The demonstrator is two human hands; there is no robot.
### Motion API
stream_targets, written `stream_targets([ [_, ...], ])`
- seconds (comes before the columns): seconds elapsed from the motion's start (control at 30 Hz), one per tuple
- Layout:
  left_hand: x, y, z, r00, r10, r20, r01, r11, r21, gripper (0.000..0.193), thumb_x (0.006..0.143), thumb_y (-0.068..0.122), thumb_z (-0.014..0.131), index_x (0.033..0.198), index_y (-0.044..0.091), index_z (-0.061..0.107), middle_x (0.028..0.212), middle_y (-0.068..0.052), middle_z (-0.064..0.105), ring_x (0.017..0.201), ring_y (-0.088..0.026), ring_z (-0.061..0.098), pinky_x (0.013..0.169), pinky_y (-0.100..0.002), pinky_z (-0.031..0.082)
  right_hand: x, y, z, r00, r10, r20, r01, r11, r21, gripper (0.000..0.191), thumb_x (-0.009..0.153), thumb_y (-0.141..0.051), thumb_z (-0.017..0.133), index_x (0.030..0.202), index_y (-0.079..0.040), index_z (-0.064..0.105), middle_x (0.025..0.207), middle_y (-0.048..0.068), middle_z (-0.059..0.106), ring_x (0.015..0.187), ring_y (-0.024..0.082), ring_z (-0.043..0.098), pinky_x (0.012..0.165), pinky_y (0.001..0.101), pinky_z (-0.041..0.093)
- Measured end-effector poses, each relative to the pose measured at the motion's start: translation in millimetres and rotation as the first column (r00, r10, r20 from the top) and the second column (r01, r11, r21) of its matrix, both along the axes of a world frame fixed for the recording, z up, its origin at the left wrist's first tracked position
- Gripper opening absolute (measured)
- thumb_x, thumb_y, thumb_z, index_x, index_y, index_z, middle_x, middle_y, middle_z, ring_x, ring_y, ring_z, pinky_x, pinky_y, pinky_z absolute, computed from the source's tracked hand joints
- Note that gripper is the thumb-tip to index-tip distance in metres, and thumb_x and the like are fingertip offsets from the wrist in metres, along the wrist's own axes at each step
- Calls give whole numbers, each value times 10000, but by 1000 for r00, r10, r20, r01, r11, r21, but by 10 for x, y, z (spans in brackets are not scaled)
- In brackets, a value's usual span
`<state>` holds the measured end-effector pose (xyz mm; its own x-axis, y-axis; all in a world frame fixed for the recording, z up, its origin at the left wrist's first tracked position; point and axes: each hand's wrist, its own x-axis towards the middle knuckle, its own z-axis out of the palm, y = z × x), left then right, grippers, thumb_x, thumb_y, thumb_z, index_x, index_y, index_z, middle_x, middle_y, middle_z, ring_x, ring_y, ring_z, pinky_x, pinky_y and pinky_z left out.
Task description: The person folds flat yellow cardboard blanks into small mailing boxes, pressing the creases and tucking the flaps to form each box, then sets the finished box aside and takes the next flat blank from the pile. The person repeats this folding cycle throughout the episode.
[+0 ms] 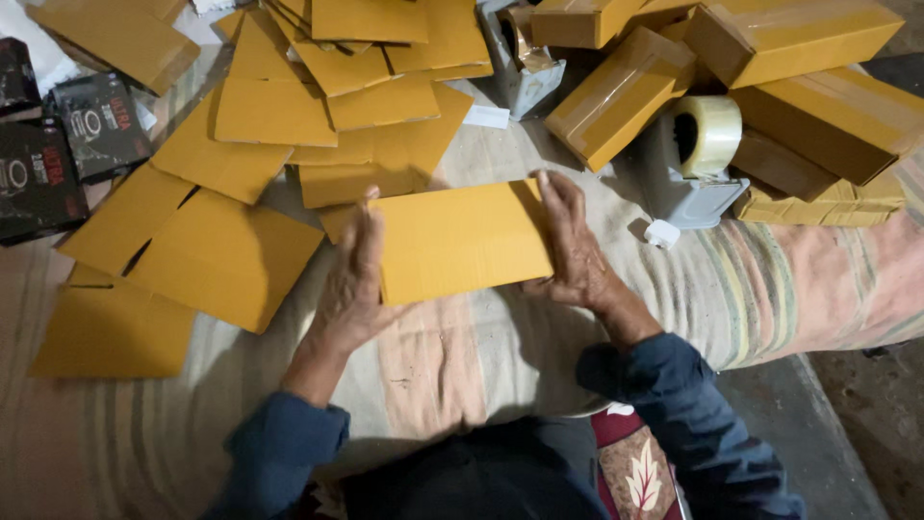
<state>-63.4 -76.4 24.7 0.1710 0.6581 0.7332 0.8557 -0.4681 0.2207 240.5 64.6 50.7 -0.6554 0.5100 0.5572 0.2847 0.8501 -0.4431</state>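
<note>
Both my hands hold a flat yellow cardboard box blank (457, 239) just above a striped cloth. My left hand (354, 284) grips its left edge, thumb on top. At the right edge, my right hand (570, 246) lies with fingers spread over the card. The blank is folded flat and roughly level.
Several flat yellow blanks (226, 255) lie spread at left and back. Taped-up yellow boxes (621, 96) are stacked at back right beside a grey tape dispenser (698, 159). Black printed packages (58, 144) sit at far left. The striped cloth (443, 366) ends at a bare floor (847, 424).
</note>
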Motion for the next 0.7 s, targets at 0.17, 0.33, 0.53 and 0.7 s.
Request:
stream_targets([
  [0.17,22,-118,-290,981,-36,-191,38,999,3,1143,816,556,793,1608,117,97,1577,-275,300,1444,-452,393,1210,-525,395,209,-184,-275,984,121,129,-157,934,322,1122,783,-486,875,1609,-102,221,1521,330,307,1389,511,417,1132,577,430],
  [0.33,253,-631,-444,974,-86,208,98,994,-51,1054,893,563,715,1637,61,164,1588,-221,375,1453,-426,431,1202,-526,400,308,-728,-406,993,86,-87,-73,988,134,1004,847,-339,794,1615,-61,212,1513,294,391,1386,480,458,1173,545,406],
  [0.53,539,-438,-363,877,133,462,-118,991,-61,631,881,427,803,1331,47,578,1557,-292,420,1433,-428,461,1166,-491,448,81,-735,-175,972,-198,-126,205,978,40,557,936,-211,765,1424,-82,531,1219,133,631,1158,321,590,1024,450,478],
  [0.7,559,-314,-304,880,79,469,-89,996,0,449,834,306,873,1111,65,614,1557,-326,422,1468,-446,449,1203,-503,429,-67,-349,247,970,-114,213,95,991,99,308,941,-180,759,1243,-153,702,1115,65,671,1097,294,605,1015,425,501],
])
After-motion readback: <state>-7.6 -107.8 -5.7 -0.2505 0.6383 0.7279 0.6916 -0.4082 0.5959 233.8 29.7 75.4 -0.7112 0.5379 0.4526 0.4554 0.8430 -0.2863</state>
